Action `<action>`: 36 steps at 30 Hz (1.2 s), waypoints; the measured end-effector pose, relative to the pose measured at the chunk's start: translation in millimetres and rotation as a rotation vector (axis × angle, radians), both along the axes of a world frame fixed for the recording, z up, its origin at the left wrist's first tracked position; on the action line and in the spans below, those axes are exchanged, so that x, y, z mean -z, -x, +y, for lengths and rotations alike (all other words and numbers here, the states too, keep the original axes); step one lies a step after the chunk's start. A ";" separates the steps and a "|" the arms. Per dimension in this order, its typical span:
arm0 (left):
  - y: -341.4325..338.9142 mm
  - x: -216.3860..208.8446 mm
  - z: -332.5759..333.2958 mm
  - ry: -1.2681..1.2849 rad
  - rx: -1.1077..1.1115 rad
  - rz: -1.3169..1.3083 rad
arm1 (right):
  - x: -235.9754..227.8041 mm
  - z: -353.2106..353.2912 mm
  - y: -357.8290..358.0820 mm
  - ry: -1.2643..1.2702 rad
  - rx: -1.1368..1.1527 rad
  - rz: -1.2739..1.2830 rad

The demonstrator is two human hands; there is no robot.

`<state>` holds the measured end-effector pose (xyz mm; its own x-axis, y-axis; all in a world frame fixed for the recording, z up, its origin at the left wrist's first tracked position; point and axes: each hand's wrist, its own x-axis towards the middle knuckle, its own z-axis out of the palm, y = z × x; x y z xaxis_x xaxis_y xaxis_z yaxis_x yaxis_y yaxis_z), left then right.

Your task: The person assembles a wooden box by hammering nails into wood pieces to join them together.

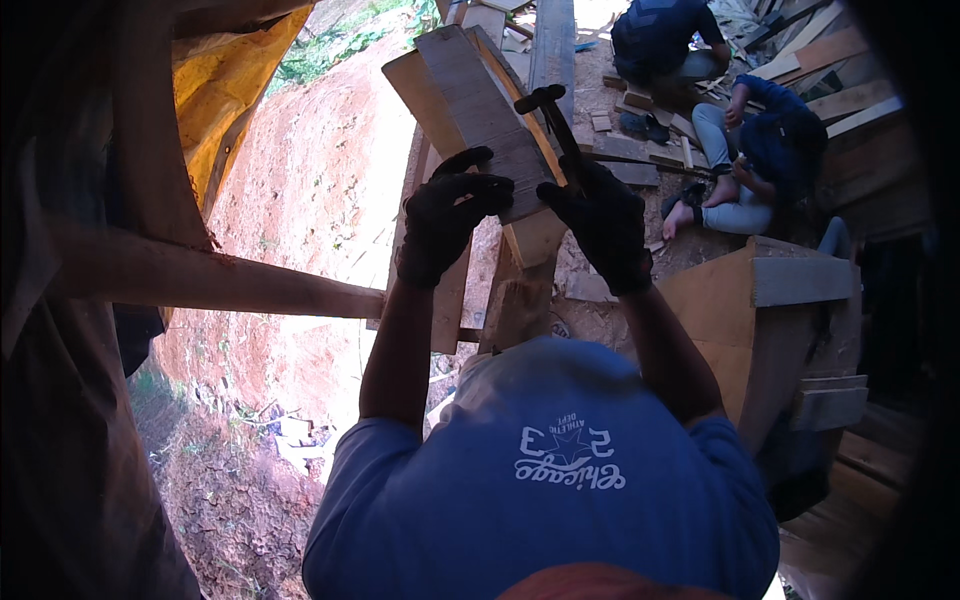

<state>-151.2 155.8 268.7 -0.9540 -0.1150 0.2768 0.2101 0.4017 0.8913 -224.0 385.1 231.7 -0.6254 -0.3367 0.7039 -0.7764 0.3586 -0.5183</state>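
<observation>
Nearest, below a blue T-shirt's (560, 420) sleeves, two forearms reach forward into dark gloves. The left hand (446, 215) lies at the near end of a boxlike wooden piece (485, 110), its fingers pointing right across the top board, index finger set apart from the rest; whether they pinch anything small I cannot tell. The right hand (605, 220) is wrapped around the handle of a hammer (562, 130), fingers closed together, with the head raised above the grip, near the piece's right side.

The wooden piece lies ahead of the chest, tilted leftward away from the body, apparently resting on planks (448, 310). It looks stiff and moderately heavy, with dry, rough faces unlikely to slip; thin board edges could splinter. The long sides seem the best hold, with fingers kept away from the hammer's head.

A wooden rail (250, 285) comes in from the left, ending near the left forearm, so sideways room there is limited. On the right, a plywood box (710, 300) stands near the right forearm. The planks' left edge faces a bright earth bank (290, 190). Farther off to the right, two co-workers (785, 125) (660, 40) sit low among wood offcuts (640, 100), well apart from the hammer.
</observation>
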 end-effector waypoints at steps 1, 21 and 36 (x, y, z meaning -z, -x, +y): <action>1.7 -6.0 0.6 -0.005 -0.001 -0.020 | 1.2 -0.4 0.4 0.021 0.008 -0.119; 31.1 15.7 -25.8 0.230 0.247 0.335 | -15.6 -1.8 -8.0 -0.195 0.121 -0.258; 22.2 15.2 -30.0 0.230 0.276 0.325 | -20.2 -7.8 -16.5 -0.150 0.100 -0.268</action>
<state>-173.5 125.9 253.5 -0.8002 0.2290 0.5543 0.5894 0.4709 0.6564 -207.4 377.3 251.9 -0.8174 -0.3512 0.4567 -0.5760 0.5141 -0.6356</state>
